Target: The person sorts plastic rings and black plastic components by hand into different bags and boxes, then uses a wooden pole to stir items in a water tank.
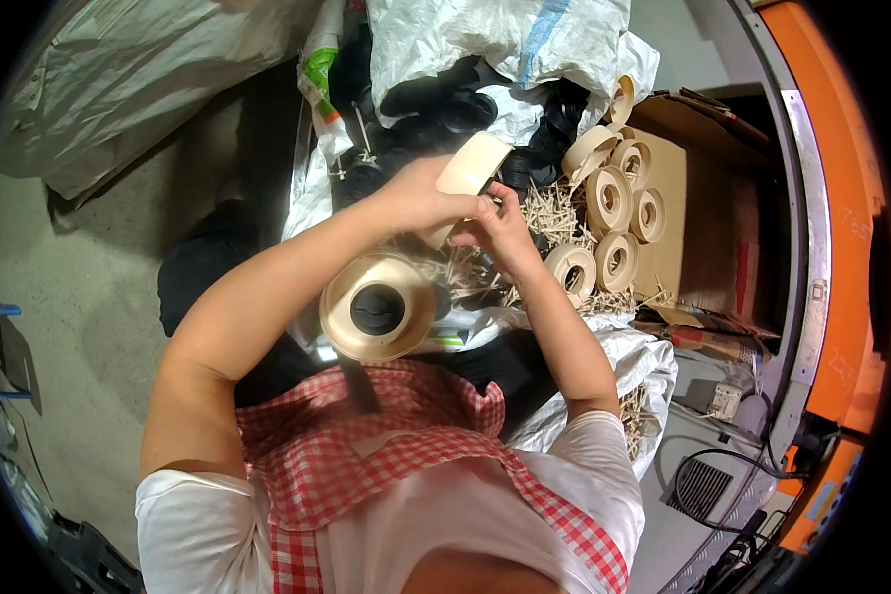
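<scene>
My left hand (421,203) is closed round a cream plastic ring-shaped part (475,163), held tilted above the pile. At that part's lower edge, the bent fingers of my right hand (503,233) press close; whether they pinch a small piece is hidden. Nearer to me, by my lap, another cream round part (337,312) faces up with a black disc (377,309) in its centre. Beyond and beside my hands lie loose small cream pegs (554,216) and several black round parts (455,111).
Several cream rings (609,198) stand on the right beside an open cardboard box (708,218). White plastic sacks (465,40) surround the pile. An orange machine frame (812,119) runs along the right, with a cable (698,457) below. At left is grey floor (89,297).
</scene>
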{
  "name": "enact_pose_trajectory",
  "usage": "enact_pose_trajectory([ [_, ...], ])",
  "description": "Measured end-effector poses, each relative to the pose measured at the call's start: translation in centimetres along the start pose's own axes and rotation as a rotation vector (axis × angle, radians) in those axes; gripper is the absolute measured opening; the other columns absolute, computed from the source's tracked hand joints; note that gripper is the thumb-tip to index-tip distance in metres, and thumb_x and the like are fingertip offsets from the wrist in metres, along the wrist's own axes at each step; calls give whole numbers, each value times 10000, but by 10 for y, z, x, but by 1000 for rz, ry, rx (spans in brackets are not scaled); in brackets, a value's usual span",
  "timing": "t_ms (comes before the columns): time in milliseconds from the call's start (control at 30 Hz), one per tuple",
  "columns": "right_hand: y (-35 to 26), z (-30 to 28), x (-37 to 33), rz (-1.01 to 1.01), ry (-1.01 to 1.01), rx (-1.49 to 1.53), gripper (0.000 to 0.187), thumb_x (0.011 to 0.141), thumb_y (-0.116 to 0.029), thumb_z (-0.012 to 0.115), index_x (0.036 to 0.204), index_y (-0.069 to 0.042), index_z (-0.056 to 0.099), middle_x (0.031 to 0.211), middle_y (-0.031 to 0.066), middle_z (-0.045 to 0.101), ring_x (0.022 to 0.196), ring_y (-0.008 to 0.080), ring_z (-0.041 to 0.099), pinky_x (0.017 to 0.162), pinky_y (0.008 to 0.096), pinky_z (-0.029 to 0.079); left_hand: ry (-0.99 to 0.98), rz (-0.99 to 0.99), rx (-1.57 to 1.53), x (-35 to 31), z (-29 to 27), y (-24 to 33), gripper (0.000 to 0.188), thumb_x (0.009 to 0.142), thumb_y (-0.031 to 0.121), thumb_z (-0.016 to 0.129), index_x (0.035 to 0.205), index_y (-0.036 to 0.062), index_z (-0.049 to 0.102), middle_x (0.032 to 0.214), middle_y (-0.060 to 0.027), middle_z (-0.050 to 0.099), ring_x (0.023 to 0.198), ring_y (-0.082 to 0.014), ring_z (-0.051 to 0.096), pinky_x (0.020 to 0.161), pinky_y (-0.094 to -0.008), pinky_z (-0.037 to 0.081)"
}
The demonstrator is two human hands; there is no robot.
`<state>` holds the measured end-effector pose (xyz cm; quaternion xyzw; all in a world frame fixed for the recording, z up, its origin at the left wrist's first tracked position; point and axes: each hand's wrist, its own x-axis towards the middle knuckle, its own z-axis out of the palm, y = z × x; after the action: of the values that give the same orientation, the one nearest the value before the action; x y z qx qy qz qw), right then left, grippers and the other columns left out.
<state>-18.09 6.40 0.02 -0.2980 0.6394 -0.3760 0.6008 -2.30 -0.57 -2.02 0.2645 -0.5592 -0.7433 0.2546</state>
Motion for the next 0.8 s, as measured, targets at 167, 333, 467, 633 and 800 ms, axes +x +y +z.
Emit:
enact_pose_trajectory([
  [167, 23, -12, 7, -129, 70, -139, 634, 825, -262, 583, 1307, -43, 235, 1069, 109, 542, 799, 164, 610, 588, 239, 540, 18, 4, 109, 1, 1, 4, 474, 730, 226, 703, 1129, 19, 555, 896, -58, 635, 773, -115, 593, 711, -257, 483],
  [333, 30, -16, 8, -288, 86, -353, 499, 876, -348, 514, 1231, -28, 369, 1001, 110, 575, 721, 153, 617, 517, 222, 506, 58, -11, 150, 1, 2, 1, 489, 718, 219, 710, 1133, 14, 551, 896, -64, 635, 743, -112, 599, 697, -260, 489],
  [467, 24, -14, 9, 75, 70, 108, 485, 891, -403, 489, 1162, -2, 458, 922, 126, 625, 743, 208, 639, 582, 292, 518, 87, 57, 90, 7, 5, -10, 532, 711, 206, 715, 1170, 14, 525, 917, -55, 630, 728, -110, 598, 693, -260, 492],
  [633, 47, -52, 9, -307, 554, -949, 752, 743, -279, 696, 1323, 13, 317, 964, 161, 610, 855, 293, 603, 808, 358, 472, 246, 103, -65, 1, -9, 8, 591, 735, 130, 646, 1271, 25, 420, 1074, -87, 552, 908, -146, 556, 809, -290, 466],
  [800, 105, -166, -7, 265, 1193, -1010, 924, 606, -306, 783, 1308, 43, 294, 1230, 251, 475, 1146, 335, 474, 983, 409, 351, -429, -148, 188, -7, -32, 6, 406, 762, 203, 585, 1135, 61, 512, 979, -42, 557, 888, -131, 558, 760, -292, 464],
])
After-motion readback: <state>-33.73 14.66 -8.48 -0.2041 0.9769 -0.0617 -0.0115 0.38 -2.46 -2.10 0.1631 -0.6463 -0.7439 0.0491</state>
